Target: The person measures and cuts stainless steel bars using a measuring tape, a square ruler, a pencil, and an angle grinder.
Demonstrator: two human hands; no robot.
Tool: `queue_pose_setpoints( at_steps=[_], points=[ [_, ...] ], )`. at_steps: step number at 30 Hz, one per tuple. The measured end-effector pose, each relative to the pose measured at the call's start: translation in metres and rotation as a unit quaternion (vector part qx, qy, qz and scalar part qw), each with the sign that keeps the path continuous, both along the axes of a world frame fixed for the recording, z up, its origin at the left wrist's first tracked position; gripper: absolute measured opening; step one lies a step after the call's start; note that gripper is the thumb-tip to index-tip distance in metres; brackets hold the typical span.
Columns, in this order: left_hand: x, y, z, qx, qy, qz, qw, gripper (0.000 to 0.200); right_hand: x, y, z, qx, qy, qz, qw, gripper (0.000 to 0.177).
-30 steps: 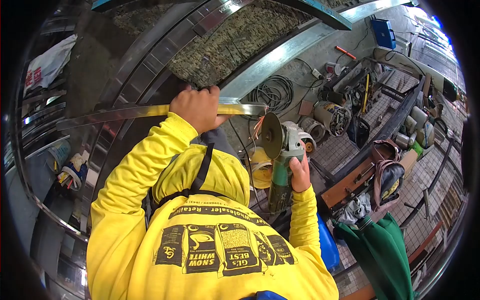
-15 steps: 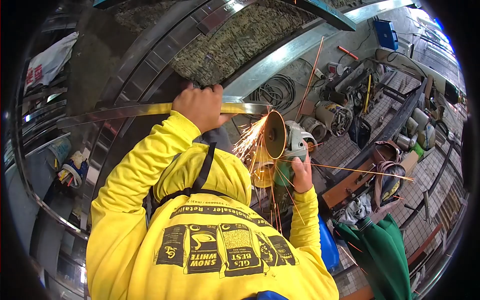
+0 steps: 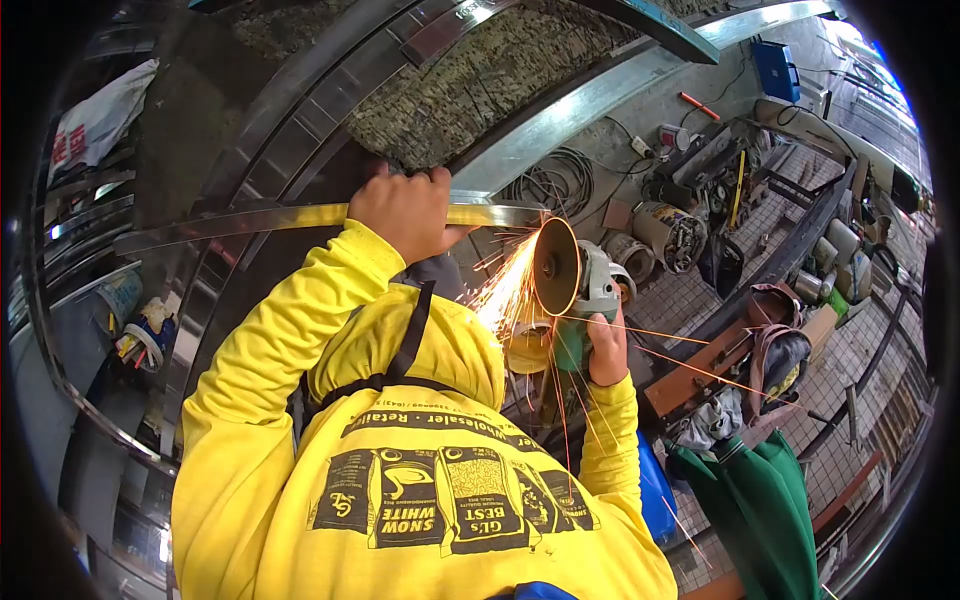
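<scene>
My left hand [image 3: 405, 212] is closed around a long, shiny metal bar [image 3: 280, 218] and steadies it crosswise. In my right hand [image 3: 607, 350] is an angle grinder [image 3: 598, 285], gripped by its green body. The grinder's disc [image 3: 557, 267] meets the right end of the bar, and a dense spray of orange sparks [image 3: 510, 288] flies down and left from there. Thinner spark streaks shoot to the right and downward. Part of the grinder's body is hidden behind my right hand and yellow sleeve.
Long metal sections [image 3: 570, 110] run diagonally beyond my hands. A coiled cable [image 3: 550, 180] lies on the floor. To the right stand a bucket of metal bits [image 3: 672, 237] and a brown beam [image 3: 700, 368]. Green cloth [image 3: 755, 500] hangs at lower right; a blue case [image 3: 775, 70] sits farther off.
The grinder and its disc have shifted slightly right, and the spark spray is denser and brighter. My left hand has barely moved, still on the bar.
</scene>
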State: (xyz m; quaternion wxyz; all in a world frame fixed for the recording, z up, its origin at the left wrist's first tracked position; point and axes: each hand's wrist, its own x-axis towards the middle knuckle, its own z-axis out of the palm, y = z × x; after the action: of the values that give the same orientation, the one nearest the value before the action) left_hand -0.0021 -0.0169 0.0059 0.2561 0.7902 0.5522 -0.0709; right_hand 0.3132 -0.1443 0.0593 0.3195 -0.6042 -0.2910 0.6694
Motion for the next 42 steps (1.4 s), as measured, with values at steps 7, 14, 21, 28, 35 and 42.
queue_pose_setpoints(
  at_steps=[7,14,21,28,35,42],
  points=[
    [-0.002,0.000,-0.002,0.015,-0.023,-0.004,1.000,0.069,-0.003,0.006,0.003,-0.021,-0.007,-0.003,1.000,0.088],
    [-0.001,-0.001,-0.004,0.013,-0.009,0.000,1.000,0.068,-0.003,0.006,0.004,-0.011,-0.016,0.006,1.000,0.090],
    [-0.001,-0.001,-0.005,0.011,-0.012,-0.003,1.000,0.068,0.001,0.004,0.001,-0.024,-0.016,0.001,1.000,0.091],
    [-0.001,-0.001,-0.003,0.008,-0.007,-0.005,1.000,0.071,-0.006,0.009,0.004,0.019,-0.053,0.015,0.998,0.090],
    [-0.001,-0.002,-0.004,0.018,-0.007,-0.004,1.000,0.070,0.002,0.006,0.000,-0.002,-0.028,0.016,0.999,0.086],
    [-0.001,-0.002,-0.004,0.002,-0.025,0.008,1.000,0.066,0.010,0.006,-0.003,-0.002,-0.044,0.041,0.998,0.083]
  ],
)
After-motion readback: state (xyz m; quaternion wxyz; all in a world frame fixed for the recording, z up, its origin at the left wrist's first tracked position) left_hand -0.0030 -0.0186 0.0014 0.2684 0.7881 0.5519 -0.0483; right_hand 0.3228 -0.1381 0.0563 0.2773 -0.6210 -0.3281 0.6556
